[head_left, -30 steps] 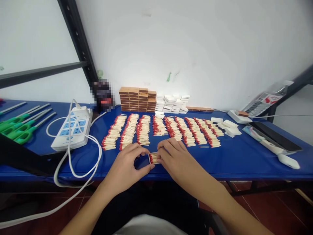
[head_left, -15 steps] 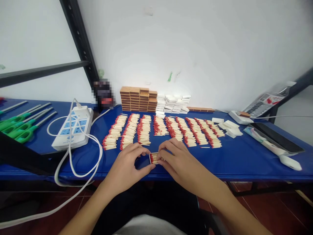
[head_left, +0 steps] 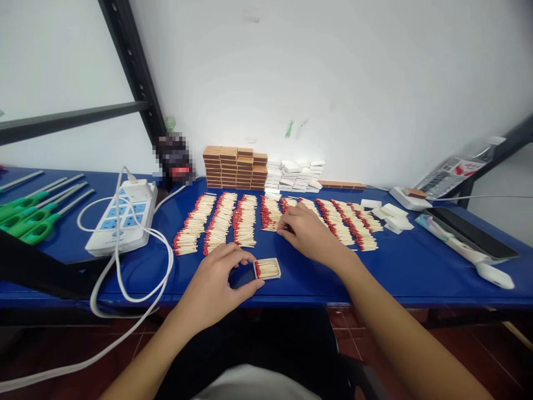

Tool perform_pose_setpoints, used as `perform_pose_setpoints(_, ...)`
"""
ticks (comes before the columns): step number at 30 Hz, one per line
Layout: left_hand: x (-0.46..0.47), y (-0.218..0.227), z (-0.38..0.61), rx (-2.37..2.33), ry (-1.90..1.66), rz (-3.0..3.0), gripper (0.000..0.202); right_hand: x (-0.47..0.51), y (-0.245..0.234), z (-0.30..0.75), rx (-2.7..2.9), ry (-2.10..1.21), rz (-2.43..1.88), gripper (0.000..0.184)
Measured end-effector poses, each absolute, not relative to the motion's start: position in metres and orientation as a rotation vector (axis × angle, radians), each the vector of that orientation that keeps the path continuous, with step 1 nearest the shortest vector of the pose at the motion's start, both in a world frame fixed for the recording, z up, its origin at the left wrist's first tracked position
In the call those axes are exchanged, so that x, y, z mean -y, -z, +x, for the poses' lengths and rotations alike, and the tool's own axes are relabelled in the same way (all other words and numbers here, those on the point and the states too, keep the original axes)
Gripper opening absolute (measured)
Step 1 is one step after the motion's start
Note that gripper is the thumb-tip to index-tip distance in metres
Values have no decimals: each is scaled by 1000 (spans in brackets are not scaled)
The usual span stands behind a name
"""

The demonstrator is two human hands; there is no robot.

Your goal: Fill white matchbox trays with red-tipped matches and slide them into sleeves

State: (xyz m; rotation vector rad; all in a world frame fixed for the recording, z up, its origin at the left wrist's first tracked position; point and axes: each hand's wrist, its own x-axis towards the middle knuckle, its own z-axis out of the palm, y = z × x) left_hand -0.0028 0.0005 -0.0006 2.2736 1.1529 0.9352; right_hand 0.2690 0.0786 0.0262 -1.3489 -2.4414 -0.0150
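A small white matchbox tray (head_left: 272,276) lies near the table's front edge, filled with red-headed matches, heads to the left. My left hand (head_left: 222,283) curls round its left end, thumb at the near corner and forefinger at the far one. Farther back, my right hand (head_left: 306,230) has its fingers closed by the right edge of a short row of matches (head_left: 270,214). Whatever its fingertips hold is hidden. More match rows (head_left: 220,222) fan out on both sides, and my right hand covers part of the rows behind it.
Brown matchboxes (head_left: 235,169) and white trays (head_left: 295,176) are stacked along the wall. Loose white trays (head_left: 393,216) lie to the right, by a black phone (head_left: 466,230) and a tilted bottle (head_left: 458,169). A power strip (head_left: 125,219) with cables and green-handled tools (head_left: 37,214) occupy the left.
My right hand has left the matchbox tray and moved up and right to the match rows, uncovering the tray's matches. My left hand has stayed at the tray's left end.
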Motion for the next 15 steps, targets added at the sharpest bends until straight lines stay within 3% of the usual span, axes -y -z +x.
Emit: perform_pose_setpoints(15, -2, 0, -1, -1154, -946, 2277, 20, -72, -22, 261, 2496, 226, -1264, 22)
